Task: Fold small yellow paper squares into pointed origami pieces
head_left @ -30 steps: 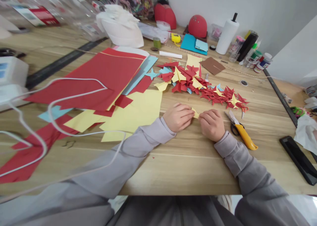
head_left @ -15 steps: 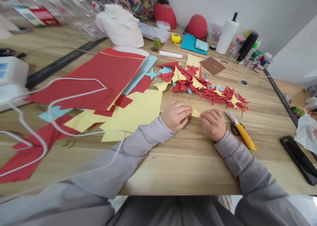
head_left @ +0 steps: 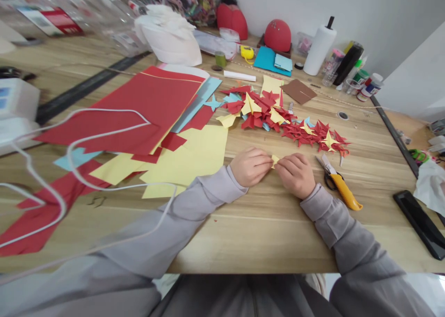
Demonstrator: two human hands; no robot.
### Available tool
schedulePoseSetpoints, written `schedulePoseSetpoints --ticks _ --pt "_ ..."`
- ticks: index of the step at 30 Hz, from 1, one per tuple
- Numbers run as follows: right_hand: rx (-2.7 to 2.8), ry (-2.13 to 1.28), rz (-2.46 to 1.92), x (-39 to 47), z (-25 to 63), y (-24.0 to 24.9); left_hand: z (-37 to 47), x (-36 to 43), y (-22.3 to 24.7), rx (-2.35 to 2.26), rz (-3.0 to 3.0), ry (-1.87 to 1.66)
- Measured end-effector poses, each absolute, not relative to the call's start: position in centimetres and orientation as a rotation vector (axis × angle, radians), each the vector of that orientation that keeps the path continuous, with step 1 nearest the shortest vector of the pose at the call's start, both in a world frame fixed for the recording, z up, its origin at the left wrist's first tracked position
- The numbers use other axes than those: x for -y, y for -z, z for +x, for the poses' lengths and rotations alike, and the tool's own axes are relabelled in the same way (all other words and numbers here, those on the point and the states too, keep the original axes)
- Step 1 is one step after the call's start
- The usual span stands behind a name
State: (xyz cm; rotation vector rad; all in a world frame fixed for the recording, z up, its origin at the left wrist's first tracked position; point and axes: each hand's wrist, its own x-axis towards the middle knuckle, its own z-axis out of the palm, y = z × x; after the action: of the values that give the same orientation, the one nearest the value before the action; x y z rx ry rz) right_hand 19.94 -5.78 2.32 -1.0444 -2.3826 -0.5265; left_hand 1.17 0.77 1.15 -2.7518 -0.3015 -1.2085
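Between my two hands, just above the table, is a small piece of folded yellow paper (head_left: 274, 160), mostly hidden by fingers. My left hand (head_left: 251, 167) pinches its left side, fingers closed. On the right side my right hand (head_left: 295, 174) grips it, fingers curled together. Beyond the hands lies a heap of folded paper stars (head_left: 267, 108), mostly red with some yellow and light blue. A utility knife with a yellow handle (head_left: 346, 193) rests right of my right hand, over the dark handles of a pair of scissors (head_left: 329, 180).
Red paper sheets (head_left: 139, 108) and yellow sheets (head_left: 194, 155) overlap on the left, crossed by a white cable (head_left: 114, 134). A black phone (head_left: 419, 222) lies at the right. Along the back stand tissues (head_left: 170, 39), a yellow tape measure (head_left: 246, 53) and several bottles (head_left: 370, 87).
My hands have come closer together, and less of the yellow paper shows between them. The right hand has shifted slightly left, the left hand slightly right.
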Motion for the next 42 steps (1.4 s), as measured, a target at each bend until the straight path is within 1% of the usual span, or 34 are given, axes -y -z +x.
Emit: schedulePoseSetpoints --ticks 6,10,21,33,35,37,42 --pt "2.445 0.586 -1.038 5.7 20.0 -2.1 1.6 0.2 -1.7 0.33 -2.719 0.928" --pt "2.437 0.584 -1.022 5.8 20.0 -2.2 1.7 0.7 -2.1 0.312 -2.717 0.814" --pt "2.433 0.606 -1.039 6.0 19.9 -2.4 1.5 0.6 -2.1 0.278 -2.684 0.857" --pt "2.424 0.609 -1.062 6.0 19.8 -2.7 1.7 1.0 -2.4 0.303 -2.703 0.78" --pt "2.392 0.624 -1.059 6.0 19.9 -2.7 1.7 1.1 -2.3 0.359 -2.697 0.818" --pt "2.348 0.653 -1.049 6.1 20.1 -2.7 1.7 1.2 -2.1 0.478 -2.71 0.943" --pt "2.291 0.729 -1.018 6.2 20.4 -2.9 2.3 1.9 -2.3 1.03 -2.954 1.474"
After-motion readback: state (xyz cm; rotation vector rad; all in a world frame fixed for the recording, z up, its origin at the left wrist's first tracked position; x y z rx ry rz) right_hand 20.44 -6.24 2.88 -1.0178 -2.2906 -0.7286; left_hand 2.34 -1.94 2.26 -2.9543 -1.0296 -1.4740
